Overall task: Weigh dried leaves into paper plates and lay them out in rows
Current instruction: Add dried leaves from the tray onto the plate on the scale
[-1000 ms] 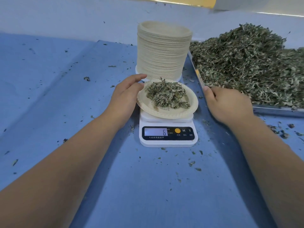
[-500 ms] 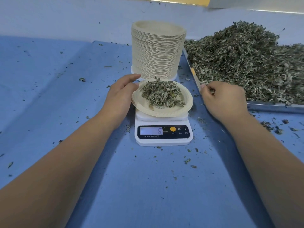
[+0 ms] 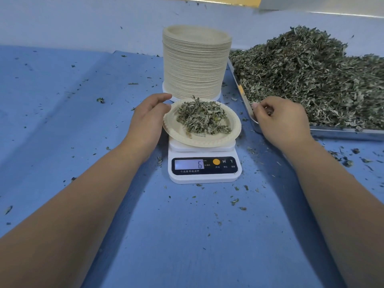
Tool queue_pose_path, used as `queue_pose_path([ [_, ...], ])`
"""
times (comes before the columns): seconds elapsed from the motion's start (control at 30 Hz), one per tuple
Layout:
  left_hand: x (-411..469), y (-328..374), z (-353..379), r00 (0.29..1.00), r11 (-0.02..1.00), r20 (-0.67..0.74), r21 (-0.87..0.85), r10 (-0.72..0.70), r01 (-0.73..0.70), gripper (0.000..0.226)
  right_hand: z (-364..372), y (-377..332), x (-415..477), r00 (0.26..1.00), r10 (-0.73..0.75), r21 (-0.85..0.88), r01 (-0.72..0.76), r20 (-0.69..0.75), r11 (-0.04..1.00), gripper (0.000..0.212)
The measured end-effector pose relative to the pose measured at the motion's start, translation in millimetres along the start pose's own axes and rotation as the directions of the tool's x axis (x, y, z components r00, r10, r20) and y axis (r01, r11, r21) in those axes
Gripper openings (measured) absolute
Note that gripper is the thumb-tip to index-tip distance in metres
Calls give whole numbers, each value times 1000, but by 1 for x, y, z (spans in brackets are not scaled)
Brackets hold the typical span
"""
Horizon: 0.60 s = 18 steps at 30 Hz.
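Reading from the near edge: both bare forearms reach forward over the blue tabletop (image 3: 187, 235). Loose leaf crumbs (image 3: 234, 201) are scattered across it, thickest just in front of the scale and at right.

White digital scale (image 3: 204, 177) sits centre, between the two arms. Its display (image 3: 189, 164) shows 6.

Paper plate (image 3: 199, 141) is on the scale platform and overhangs it on the left. It carries a loose portion of leaves (image 3: 202, 118) piled toward the middle.

Left hand (image 3: 147, 119) holds the plate at its left rim. The thumb tip lies on the rim and the fingers curve round the far-left edge.

Right hand (image 3: 284, 121) is right of the plate and apart from it, at the near-left corner of the metal tray (image 3: 342, 133). Its fingers are curled in, thumb against fingertips. A dark leaf scrap (image 3: 269, 113) shows inside the curl, pinched there.

Stack of plates (image 3: 195, 65), tall and upright, stands directly behind the scale, its base just beyond the loaded plate.

Heap of dried leaves (image 3: 311, 80) fills the tray at right and is mounded highest toward the back. The tray's left edge runs close beside the stack.
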<state>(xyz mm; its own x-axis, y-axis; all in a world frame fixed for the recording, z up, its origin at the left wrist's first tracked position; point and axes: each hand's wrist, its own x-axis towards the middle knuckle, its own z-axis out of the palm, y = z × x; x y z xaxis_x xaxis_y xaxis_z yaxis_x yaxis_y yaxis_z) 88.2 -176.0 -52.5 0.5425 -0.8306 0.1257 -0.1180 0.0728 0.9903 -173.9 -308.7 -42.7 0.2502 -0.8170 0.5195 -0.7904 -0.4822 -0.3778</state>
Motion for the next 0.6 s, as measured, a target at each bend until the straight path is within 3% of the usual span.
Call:
queue_pose_path([
  [0.23, 2, -2, -3, 999, 998, -32, -55, -11, 9, 30, -5, 4, 1, 989, 7, 173, 19, -150, 985, 22],
  [0.47, 3, -3, -4, 1000, 999, -23, -41, -20, 19, 33, -13, 7, 4, 992, 24, 147, -4, -128, 989, 18],
  [0.6, 3, -3, -4, 999, 999, -26, -37, -24, 23, 32, -15, 7, 6, 998, 52, 166, -44, -45, 985, 15],
])
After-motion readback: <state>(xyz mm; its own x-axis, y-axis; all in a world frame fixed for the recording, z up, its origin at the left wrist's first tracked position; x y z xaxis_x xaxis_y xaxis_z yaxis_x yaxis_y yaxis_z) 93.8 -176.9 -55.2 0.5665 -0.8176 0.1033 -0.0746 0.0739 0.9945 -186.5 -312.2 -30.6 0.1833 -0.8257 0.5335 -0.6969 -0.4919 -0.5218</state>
